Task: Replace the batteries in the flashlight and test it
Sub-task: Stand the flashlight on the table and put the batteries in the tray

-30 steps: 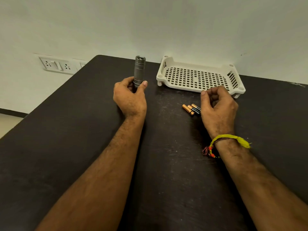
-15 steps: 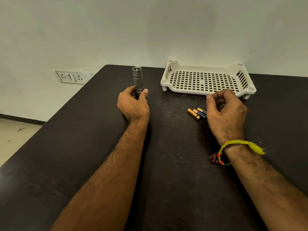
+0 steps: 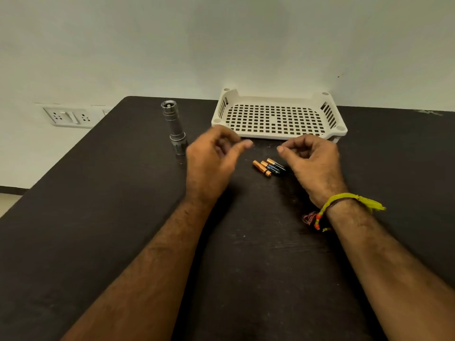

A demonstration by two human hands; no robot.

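Standing upright on the dark surface [image 3: 103, 217], the silver flashlight [image 3: 174, 127] sits at about 11 o'clock from the left hand [image 3: 211, 166], close beside it but not touched by it. That hand hovers with its fingers loosely curled and its thumb stretched toward 3 o'clock, its grip holding nothing. Three batteries [image 3: 268, 167] with copper-coloured ends lie side by side on the surface between the two hands, at about 4 o'clock from the left thumb tip and just at 9 o'clock from the right hand [image 3: 312, 163]. The right hand's fingers are loosely curled too, thumb pointing toward 9 o'clock, its grip likewise around nothing; a yellow thread band [image 3: 344, 201] circles its wrist. A white perforated tray [image 3: 278, 135] rests against the wall at 12 o'clock from the batteries. A wall socket plate [image 3: 70, 116] shows at 9 o'clock from the flashlight, beyond the surface edge
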